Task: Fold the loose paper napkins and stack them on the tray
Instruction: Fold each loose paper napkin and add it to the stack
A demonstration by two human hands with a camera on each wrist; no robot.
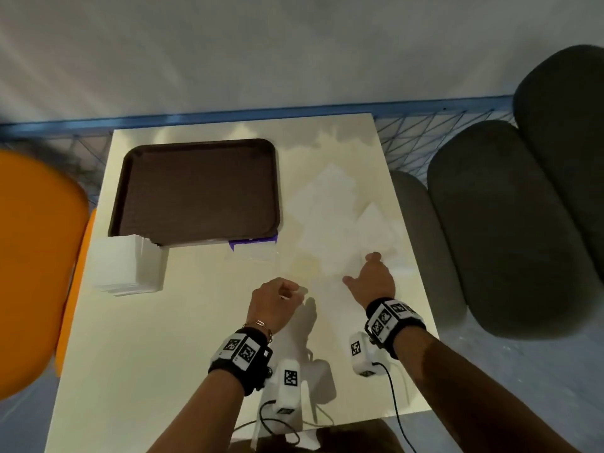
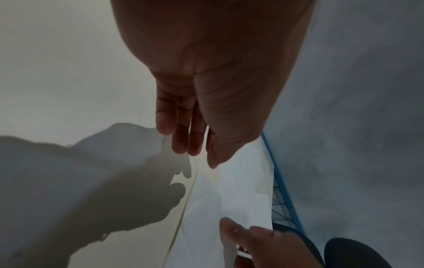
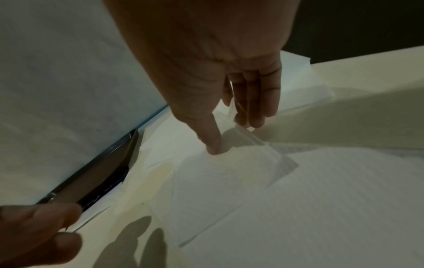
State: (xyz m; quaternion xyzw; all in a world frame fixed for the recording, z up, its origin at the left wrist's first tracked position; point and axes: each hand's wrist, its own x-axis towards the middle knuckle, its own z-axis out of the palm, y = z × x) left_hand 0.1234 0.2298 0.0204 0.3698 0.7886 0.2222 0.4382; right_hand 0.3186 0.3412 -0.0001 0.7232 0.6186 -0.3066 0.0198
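Starting stage by the look of it: dark brown rectangular plastic tray [image 1: 196, 188] sits at the far left of the pale cream square table [image 1: 163, 338] with nothing on it, so no folded napkin is stacked yet. Loose white paper napkins [image 1: 336, 220] lie spread and overlapping on the right half of the table, just right of the tray, flat and unfolded as far as can be seen. White stack of napkins in a white holder [image 1: 127, 269] stands at the tray's near-left corner; a small white sheet with a purple edge [image 1: 253, 248] pokes out from under the tray's near edge.

Right hand [image 1: 372, 279] rests on the near napkins, thumb tip down on the top sheet, fingers bent at a raised paper edge in the right wrist view — looks like pinching a corner up, grip not certain. Left hand [image 1: 277, 302] hovers over the near edge of the spread, fingers loosely curled; whether it grips paper cannot be told from these views.

Judgement: first fold about to begin; all folding and all stacking remain.
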